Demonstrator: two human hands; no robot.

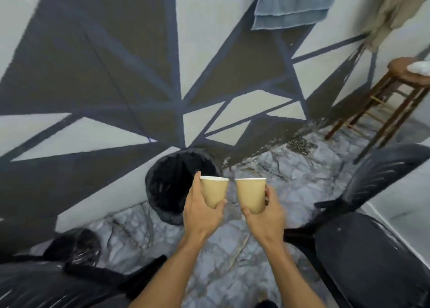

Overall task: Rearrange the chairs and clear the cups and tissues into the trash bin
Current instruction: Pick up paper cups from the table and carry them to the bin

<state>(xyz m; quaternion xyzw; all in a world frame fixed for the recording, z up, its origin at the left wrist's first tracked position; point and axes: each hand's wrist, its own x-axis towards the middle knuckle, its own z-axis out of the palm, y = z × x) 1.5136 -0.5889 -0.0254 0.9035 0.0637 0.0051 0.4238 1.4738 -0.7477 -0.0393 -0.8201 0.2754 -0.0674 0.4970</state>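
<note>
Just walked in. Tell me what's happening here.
A person is carrying two tan paper cups toward the trash. The left hand holds one tan paper cup and the right hand holds the other tan paper cup, both upright and side by side. Just ahead, against the patterned wall, stands a round bin lined with a black bag; the cups are not in it yet. Black plastic chairs stand on either side, and a wooden stool stands to the right.
</note>
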